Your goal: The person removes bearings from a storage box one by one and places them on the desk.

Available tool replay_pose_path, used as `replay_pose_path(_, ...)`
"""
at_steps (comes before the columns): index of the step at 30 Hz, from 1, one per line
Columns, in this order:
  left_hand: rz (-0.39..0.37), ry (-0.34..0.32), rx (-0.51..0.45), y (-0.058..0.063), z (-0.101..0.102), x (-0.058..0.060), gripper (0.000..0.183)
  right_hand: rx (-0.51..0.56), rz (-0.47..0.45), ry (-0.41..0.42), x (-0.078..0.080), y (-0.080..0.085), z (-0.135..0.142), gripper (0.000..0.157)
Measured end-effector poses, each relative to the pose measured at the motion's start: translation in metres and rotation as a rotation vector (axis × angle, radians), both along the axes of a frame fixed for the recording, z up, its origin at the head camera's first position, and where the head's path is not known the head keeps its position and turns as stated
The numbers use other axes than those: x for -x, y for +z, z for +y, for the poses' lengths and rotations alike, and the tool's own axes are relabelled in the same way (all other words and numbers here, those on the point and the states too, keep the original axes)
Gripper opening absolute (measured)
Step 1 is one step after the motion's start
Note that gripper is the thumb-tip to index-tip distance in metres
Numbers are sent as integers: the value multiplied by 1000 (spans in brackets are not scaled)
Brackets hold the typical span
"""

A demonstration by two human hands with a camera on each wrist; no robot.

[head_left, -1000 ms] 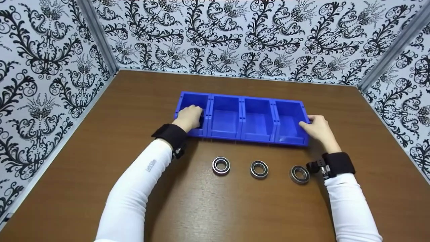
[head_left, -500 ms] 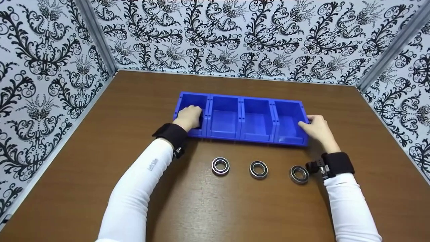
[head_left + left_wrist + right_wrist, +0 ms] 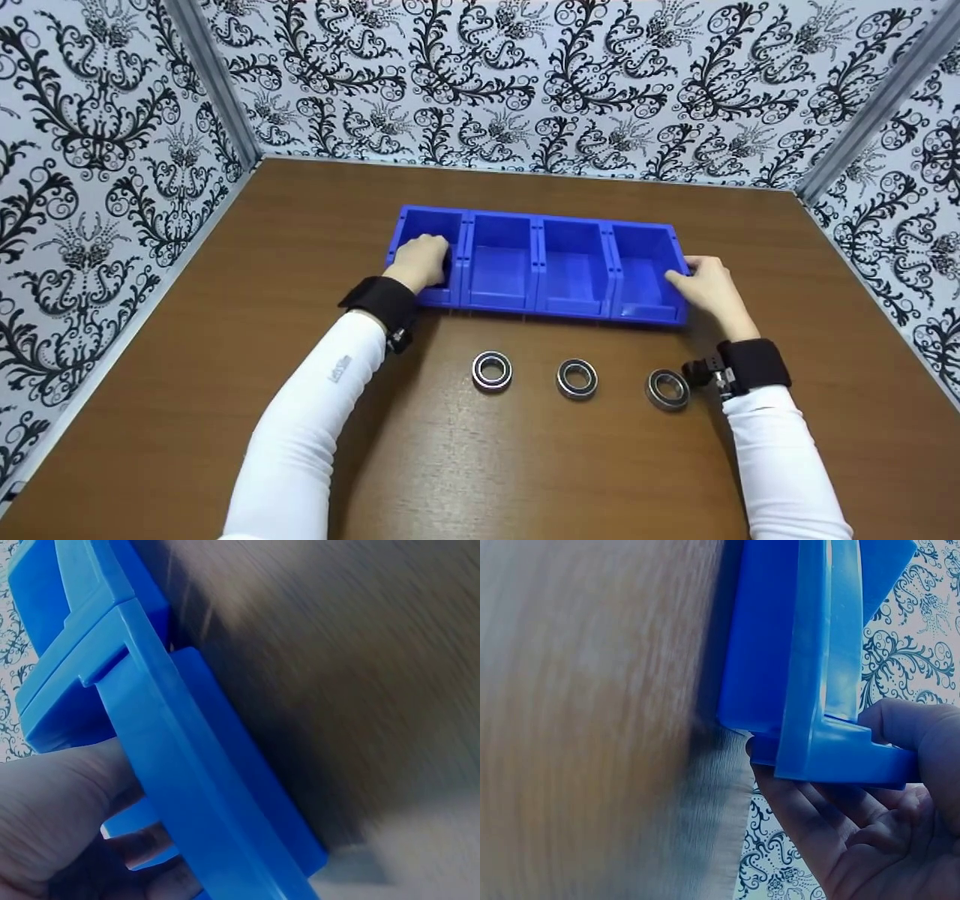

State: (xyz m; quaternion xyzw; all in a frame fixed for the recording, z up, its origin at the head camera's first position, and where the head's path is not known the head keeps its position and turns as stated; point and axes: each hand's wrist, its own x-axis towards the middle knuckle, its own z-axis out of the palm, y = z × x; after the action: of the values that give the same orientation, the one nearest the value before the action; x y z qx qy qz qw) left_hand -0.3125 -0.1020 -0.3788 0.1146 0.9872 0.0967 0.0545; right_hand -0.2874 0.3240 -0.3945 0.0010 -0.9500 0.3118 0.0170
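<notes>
A row of joined blue storage bins (image 3: 574,262) stands toward the back of the table. My left hand (image 3: 421,262) reaches down into the leftmost bin, its fingers bent. A dark patch shows beside those fingers in the head view. In the left wrist view the bin's front wall (image 3: 180,750) hides the fingertips of the left hand (image 3: 60,817), and whatever they hold is hidden. At the other end, my right hand (image 3: 712,289) grips the side of the rightmost bin, thumb on the rim. The right wrist view shows the right hand's fingers (image 3: 802,817) curled under the bin's edge.
Three ball bearings lie in a row before the bins: a left one (image 3: 492,372), a middle one (image 3: 577,379) and a right one (image 3: 667,390), close to the right wrist camera. Patterned wall panels (image 3: 495,82) enclose the back and sides of the brown table (image 3: 465,465).
Almost nothing differs. The left hand stays in the leftmost bin and the right hand keeps its grip; the whole head view has shifted very slightly.
</notes>
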Motion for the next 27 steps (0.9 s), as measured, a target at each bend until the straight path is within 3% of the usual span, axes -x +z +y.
replay_pose_path(27, 6, 26, -18, 2, 1, -2, 26, -5, 7, 9, -1, 0, 0, 51)
